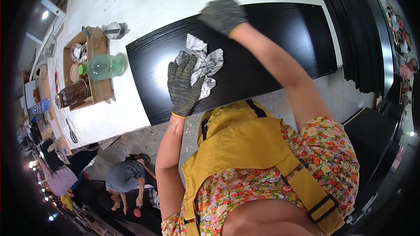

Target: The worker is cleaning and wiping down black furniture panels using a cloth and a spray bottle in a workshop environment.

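Note:
A long black wood-grain board [288,30] lies on the white table. My left hand [181,85], in a dark knitted glove with a yellow cuff, rests near the board's left part with its fingers stretched out flat. It overlaps the edge of a crumpled white-and-grey cloth [210,63], which spreads out to its right. My right hand [223,15], gloved the same way, is at the board's far edge. Motion smears it, so I cannot make out its fingers or anything in them.
Left on the white table [131,122] stands a cardboard box [94,46] with a brown jar [73,94]. Beside it are a green-tinted plastic bottle [105,67] and a small clear container [114,30]. Scissors [71,131] lie nearer. Black curtains [350,30] hang right; another person [126,177] works lower left.

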Motion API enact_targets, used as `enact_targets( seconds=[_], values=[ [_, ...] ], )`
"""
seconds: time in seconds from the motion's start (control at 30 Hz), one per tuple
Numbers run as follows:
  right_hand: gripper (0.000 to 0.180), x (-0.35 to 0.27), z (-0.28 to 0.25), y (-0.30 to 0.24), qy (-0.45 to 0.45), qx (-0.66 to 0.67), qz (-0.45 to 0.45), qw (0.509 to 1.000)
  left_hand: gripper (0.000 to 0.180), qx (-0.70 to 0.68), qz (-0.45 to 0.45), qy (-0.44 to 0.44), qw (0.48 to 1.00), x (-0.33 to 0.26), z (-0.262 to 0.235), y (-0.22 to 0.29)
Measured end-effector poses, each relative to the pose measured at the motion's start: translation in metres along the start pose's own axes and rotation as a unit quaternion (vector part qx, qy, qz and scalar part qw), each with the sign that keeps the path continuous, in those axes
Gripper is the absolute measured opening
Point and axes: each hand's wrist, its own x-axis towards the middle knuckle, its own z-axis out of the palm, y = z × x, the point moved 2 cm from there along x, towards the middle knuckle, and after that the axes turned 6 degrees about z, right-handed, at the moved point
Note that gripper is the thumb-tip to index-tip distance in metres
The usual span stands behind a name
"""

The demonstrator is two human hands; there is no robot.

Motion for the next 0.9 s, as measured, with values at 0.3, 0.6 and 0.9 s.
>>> enact_targets(
  seconds=[0.3,0.6,0.9],
  values=[
    [0.023,-0.098,-0.024,0.206,-0.085,-0.132,0.109,0.981,0.057,-0.014,0.026,-0.026,0.999,0.061,0.053,0.011],
    [0.032,-0.086,-0.011,0.164,-0.061,0.002,0.189,0.98,0.053,0.007,0.032,-0.007,0.999,0.121,0.105,0.021],
    [0.046,-0.17,-0.023,0.405,-0.126,-0.12,0.443,0.88,0.057,0.01,0.028,-0.045,0.999,0.127,0.104,0.026]
  ],
)
